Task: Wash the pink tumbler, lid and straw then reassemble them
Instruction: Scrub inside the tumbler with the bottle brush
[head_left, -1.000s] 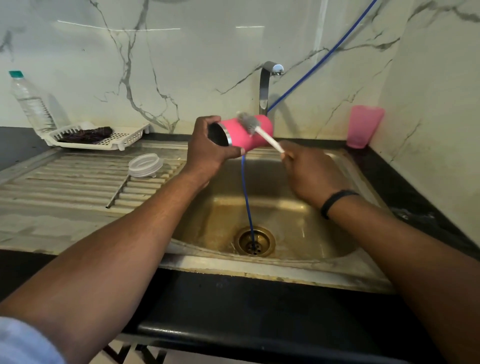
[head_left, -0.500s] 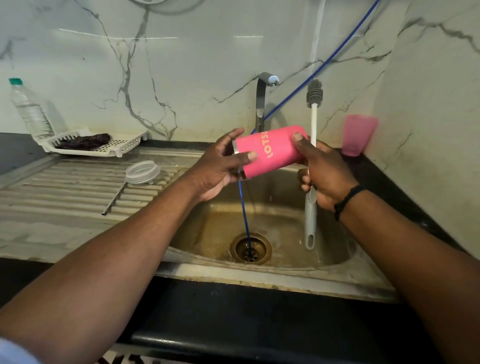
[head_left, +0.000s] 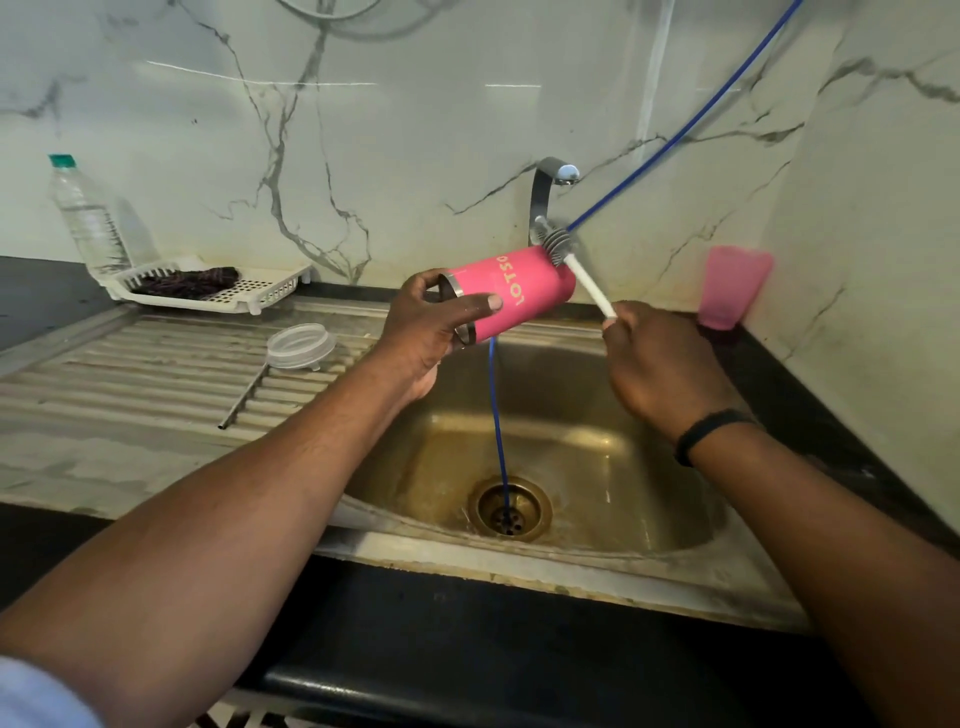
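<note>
The sink (head_left: 597, 426) lies below both hands, with the ribbed draining table (head_left: 130, 374) off to the left of the left hand (head_left: 431, 332). Over the basin, the pink tumbler (head_left: 514, 291) lies on its side, its steel rim toward the person and its base pointing at the tap (head_left: 545, 192). The left grip is wrapped around the rim end, thumb over the mouth edge and fingers along the pink wall. The right hand (head_left: 660, 364), to the right of the tumbler, pinches the white handle of the bottle brush (head_left: 558, 244), and the bristle head now rests against the tumbler's far base corner.

Half a second ago the brush stood upright in that hand, clear of the tumbler, while its fingers helped turn the body; now it is back on the pink surface. That suggests the outside is being scrubbed section by section, and the wash of the tumbler is well along but not rinsed; no water shows at the tap.

The clear lid (head_left: 301, 345) sits on the draining table, well left of the left grip, with the metal straw (head_left: 244, 395) lying just beside it, slanting toward the person. Both wait untouched, so 2 of the 3 parts appear still to be washed before reassembly. A thin blue hose (head_left: 498, 415) hangs between the 2 hands into the drain.
</note>
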